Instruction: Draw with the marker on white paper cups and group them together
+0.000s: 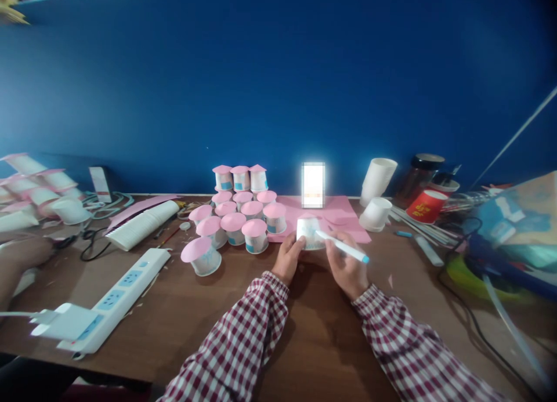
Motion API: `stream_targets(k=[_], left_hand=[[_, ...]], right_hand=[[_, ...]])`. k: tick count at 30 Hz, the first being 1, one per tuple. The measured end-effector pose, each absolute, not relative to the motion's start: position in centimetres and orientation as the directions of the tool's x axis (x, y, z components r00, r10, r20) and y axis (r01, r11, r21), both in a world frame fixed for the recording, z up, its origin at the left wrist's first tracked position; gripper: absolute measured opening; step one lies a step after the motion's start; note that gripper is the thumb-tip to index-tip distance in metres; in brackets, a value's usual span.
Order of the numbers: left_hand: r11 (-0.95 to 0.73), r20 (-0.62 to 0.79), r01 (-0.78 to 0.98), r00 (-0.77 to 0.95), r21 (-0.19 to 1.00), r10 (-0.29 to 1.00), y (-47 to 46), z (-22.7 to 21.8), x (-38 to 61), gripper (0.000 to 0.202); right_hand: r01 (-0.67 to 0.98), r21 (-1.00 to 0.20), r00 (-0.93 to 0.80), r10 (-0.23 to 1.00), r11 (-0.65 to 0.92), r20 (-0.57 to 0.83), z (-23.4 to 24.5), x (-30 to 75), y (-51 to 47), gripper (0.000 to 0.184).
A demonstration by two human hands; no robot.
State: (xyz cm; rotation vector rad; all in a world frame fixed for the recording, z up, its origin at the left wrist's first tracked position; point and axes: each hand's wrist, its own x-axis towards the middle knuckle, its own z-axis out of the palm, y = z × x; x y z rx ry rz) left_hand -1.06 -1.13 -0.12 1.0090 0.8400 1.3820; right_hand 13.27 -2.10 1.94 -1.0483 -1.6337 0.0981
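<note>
My left hand is closed on the side of a white paper cup, which stands upside down with faint blue marks on it. A white marker with a light blue end is gripped in the fingers of my right hand, its tip at the cup's right side. Pink paper lies behind the cup. To the left stand several upturned cups with pink paper cone tops, some with blue patches. One of them, in front, has a tilted pink top.
A power strip with a plugged-in charger lies front left. A stack of cups rests behind it, near another person's hand. At right are white cups, a red cup, a blue cap and a cable.
</note>
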Motion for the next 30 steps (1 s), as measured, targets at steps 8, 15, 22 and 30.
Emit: stream_targets(k=[8,15,22,30], left_hand=[[-0.08,0.097,-0.361,0.029,0.929,0.995,-1.05,-0.17,-1.06,0.035],[-0.085,0.092,-0.343,0.003,0.936,0.996,-0.97,-0.26,-1.13,0.034],[-0.091,0.101,-0.351,0.012,0.932,0.995,-0.96,-0.26,-1.12,0.035],[-0.064,0.086,-0.39,0.038,0.918,0.996,-0.9,-0.32,-0.97,0.035]], right_hand=[[0.577,-0.556,0.027,0.666,0.599,0.746,2.16,13.26,-2.13,0.016],[0.533,-0.579,0.032,0.669,0.617,0.742,2.06,13.3,-2.35,0.011],[0.575,-0.474,-0.049,0.606,0.667,0.794,2.06,13.13,-2.74,0.009],[0.567,-0.398,-0.142,0.562,0.721,0.815,1.83,12.87,-2.57,0.015]])
